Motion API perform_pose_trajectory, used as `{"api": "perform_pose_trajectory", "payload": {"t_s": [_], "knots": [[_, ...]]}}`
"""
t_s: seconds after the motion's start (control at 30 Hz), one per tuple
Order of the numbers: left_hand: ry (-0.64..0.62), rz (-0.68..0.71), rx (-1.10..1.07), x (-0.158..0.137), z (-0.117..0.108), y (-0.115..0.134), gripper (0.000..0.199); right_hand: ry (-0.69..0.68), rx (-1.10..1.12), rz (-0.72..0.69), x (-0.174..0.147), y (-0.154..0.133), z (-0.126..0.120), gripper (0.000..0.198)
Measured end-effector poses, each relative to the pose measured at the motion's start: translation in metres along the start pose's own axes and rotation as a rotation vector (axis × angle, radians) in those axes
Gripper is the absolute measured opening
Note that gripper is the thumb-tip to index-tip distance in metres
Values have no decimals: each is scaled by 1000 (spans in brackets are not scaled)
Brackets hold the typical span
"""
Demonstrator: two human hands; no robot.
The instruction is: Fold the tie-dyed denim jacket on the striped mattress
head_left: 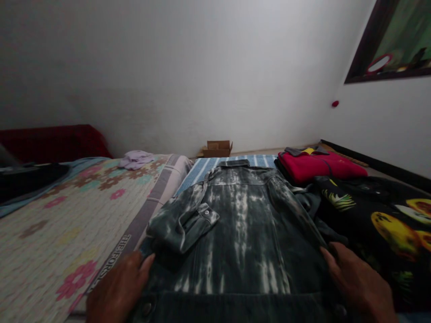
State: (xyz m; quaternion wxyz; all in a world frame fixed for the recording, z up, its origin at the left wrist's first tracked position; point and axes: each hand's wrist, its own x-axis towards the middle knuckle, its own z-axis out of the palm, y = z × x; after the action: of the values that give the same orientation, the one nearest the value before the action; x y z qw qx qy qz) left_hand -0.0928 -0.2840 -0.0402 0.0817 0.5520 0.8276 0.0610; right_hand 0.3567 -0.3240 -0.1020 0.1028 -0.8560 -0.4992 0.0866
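Note:
A dark grey-green denim jacket (240, 224) with whitish tie-dye streaks lies back side up, its collar away from me. Its left sleeve is folded in over the back, the buttoned cuff on top. At the lower left edge, just above the hem, my left hand (116, 287) is closed on the jacket, thumb on top. My right hand (360, 282) grips the opposite side edge in the same way. The fingers under the fabric are hidden. The sleeve on the right hangs out beside the jacket, partly covered from sight.
Under the jacket is a blue striped cloth (191, 172). A flowered quilt (43, 224) with a crumpled pale cloth (135, 159) spreads to the left. On the right lie a folded red garment (319, 166) and a black fruit-print garment (363, 224). A cardboard box (218, 149) sits by the wall.

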Motion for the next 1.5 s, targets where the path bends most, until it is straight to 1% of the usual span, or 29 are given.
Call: {"api": "perform_pose_trajectory", "payload": {"t_s": [0.03,0.07,0.1,0.17,0.2,0.23,0.27,0.3,0.33,0.4,0.43,0.53,0.63,0.73,0.83,0.93,1.03,1.17,1.23,1.37,1.5], "knots": [[60,61,45,-9,-2,15,32,71,22,-68,-3,-12,-3,40],[96,127,37,-17,-2,33,32,132,48,-139,-6,-28,-5,39],[93,215,3,-24,1,53,31,156,69,-248,-8,-45,-5,36],[23,466,-67,-28,14,96,27,149,93,-527,-9,-85,0,30],[-5,572,-72,-26,24,117,25,114,94,-662,-7,-105,5,28],[-36,664,-63,-20,34,138,25,81,101,-765,-3,-123,11,27],[-60,728,-48,-12,45,156,26,80,106,-794,2,-139,18,27],[-56,750,-27,-1,56,173,29,68,92,-814,10,-151,27,27],[-59,757,-4,12,67,188,32,64,75,-806,19,-160,35,29],[-59,737,38,39,85,210,38,52,41,-715,38,-166,53,37],[-39,702,50,52,93,218,39,29,32,-666,48,-165,61,44],[-9,553,70,82,111,227,51,-59,19,-571,67,-157,78,63],[-25,462,71,96,123,223,66,-116,9,-528,72,-152,83,70],[-45,430,81,105,127,220,70,-143,2,-501,71,-154,83,71],[-61,393,95,118,125,224,73,-144,-5,-486,69,-156,81,71],[-32,372,102,136,124,231,73,-138,-9,-486,68,-156,80,70],[40,371,98,154,126,235,68,-129,-10,-491,67,-156,80,69],[211,367,85,169,130,237,58,-122,-16,-491,67,-157,81,68],[257,343,81,176,131,237,57,-122,-14,-486,67,-157,81,67],[259,326,105,197,129,236,60,-126,3,-490,68,-156,82,67],[179,308,120,224,126,236,74,-122,10,-491,68,-156,82,66]]}}
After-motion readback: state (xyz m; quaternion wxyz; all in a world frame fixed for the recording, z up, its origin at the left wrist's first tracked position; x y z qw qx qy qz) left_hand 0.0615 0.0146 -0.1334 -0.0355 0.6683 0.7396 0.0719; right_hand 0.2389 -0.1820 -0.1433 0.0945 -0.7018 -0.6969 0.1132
